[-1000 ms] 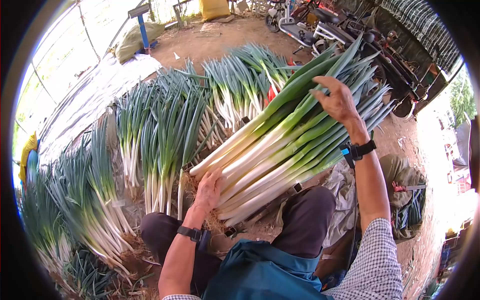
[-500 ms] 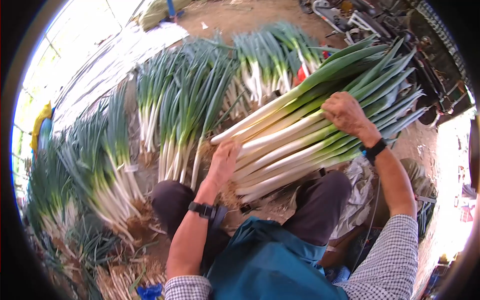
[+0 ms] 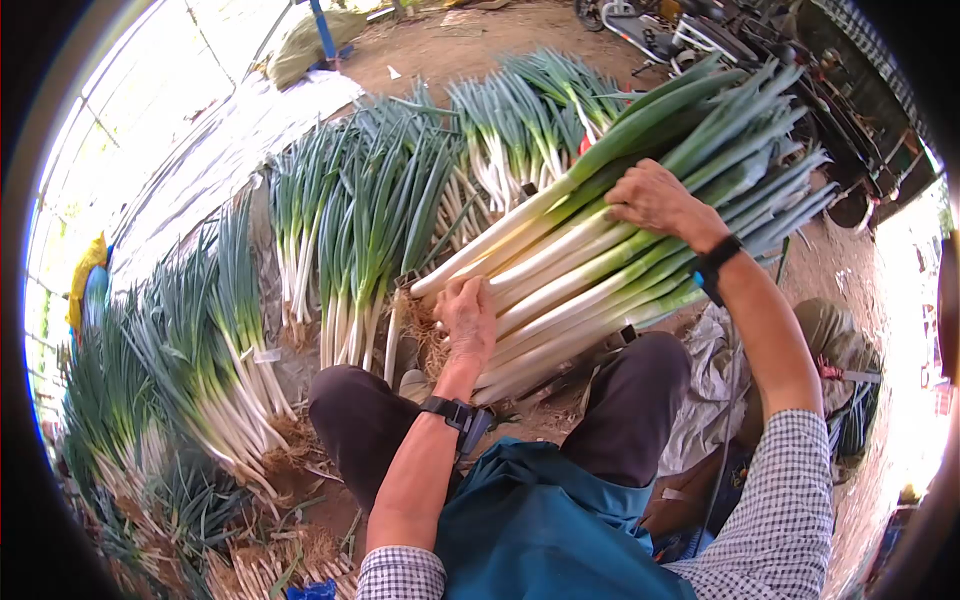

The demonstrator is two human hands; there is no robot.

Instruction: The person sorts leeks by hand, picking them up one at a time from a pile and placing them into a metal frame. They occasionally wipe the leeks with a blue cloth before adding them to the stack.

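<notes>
A large heap of long green onions (image 3: 560,300) lies slantwise before my knees, white root ends at left and leaves at upper right. My left hand (image 3: 466,318) is closed on white stalks near the roots, its fingertips curled over the upper ones. Farther along, where white turns to green, my right hand (image 3: 655,205) is closed around a stalk, knuckles up. The palms hide part of what both hands grip. A dark strap circles each wrist.
Bundles of green onions (image 3: 375,240) stand in a row at left, and more (image 3: 520,130) lie behind the heap. Thin stalks with roots (image 3: 270,565) are at lower left. A pale sheet (image 3: 225,160) covers ground at upper left. Parked bikes (image 3: 690,35) are at upper right.
My right hand has shifted left and slightly up along the heap. My left hand has moved a little right and its fingers now lie over the white stalks.
</notes>
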